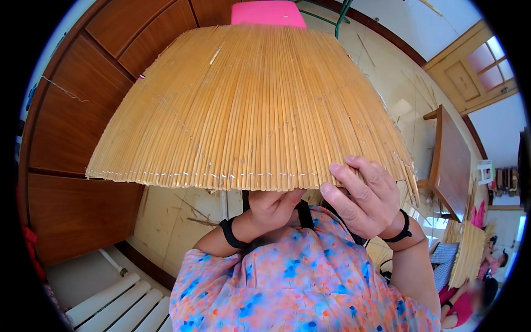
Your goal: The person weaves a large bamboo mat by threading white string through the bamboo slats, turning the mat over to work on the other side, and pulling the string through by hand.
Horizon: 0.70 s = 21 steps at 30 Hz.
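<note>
A wide mat of straight yellow straw stalks (260,105) spreads out in front of me. Small white stitches of thread run along its near edge. At the right part of that edge, my right hand (368,196) is closed on the stalks, its fingertips on top at the rim. My left hand (271,207) is just below the near edge, left of the right hand. Its fingers are curled together and partly hidden under the mat, so what they pinch does not show. A few stalks stick out past the mat's right corner.
A pink seat (268,14) stands beyond the mat's far edge. Brown wooden cabinets (72,116) line the left, above a white radiator (116,304). At right are a low wooden table (451,160) and another person (464,304) beside a second straw mat (469,252). Loose stalks litter the floor.
</note>
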Available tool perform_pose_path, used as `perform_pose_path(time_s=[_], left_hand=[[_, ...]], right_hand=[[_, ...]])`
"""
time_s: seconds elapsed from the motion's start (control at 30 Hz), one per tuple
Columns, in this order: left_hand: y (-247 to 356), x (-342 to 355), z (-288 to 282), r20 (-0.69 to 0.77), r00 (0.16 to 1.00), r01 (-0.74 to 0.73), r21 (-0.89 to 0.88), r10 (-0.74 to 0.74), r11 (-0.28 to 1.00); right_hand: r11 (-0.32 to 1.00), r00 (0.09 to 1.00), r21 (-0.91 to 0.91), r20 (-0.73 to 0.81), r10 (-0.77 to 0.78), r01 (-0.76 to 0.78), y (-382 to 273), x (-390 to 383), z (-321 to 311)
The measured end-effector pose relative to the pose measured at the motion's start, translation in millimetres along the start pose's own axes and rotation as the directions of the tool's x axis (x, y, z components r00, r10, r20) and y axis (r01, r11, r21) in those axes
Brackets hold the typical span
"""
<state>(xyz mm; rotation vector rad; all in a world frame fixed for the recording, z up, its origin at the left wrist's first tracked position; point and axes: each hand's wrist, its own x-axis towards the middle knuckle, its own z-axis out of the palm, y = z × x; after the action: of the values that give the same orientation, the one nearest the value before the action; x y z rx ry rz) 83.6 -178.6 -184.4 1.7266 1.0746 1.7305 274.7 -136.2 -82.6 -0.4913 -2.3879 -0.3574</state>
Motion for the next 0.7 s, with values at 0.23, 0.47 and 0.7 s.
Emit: perform_pose_path(time_s=[0.23,0.47,0.7], left_hand=[[-9.4,-3.3,8.2,-0.057,0.996,-0.064,0.017,0.065,0.998],[-7.2,-1.9,10.2,-0.067,0.998,-0.003,-0.061,-0.001,0.998],[-6.3,4.0,5.5,-0.018,0.999,-0.039,-0.083,0.038,0.996]], right_hand=[[1.0,1.0,0.018,-0.01,0.01,-0.01,-1.4,-3.2,0.1],[1.0,1.0,0.017,-0.028,0.009,-0.008,-2.5,-5.3,1.7],[1.0,0.999,0.01,-0.04,0.005,-0.004,-2.0,-7.0,1.7]])
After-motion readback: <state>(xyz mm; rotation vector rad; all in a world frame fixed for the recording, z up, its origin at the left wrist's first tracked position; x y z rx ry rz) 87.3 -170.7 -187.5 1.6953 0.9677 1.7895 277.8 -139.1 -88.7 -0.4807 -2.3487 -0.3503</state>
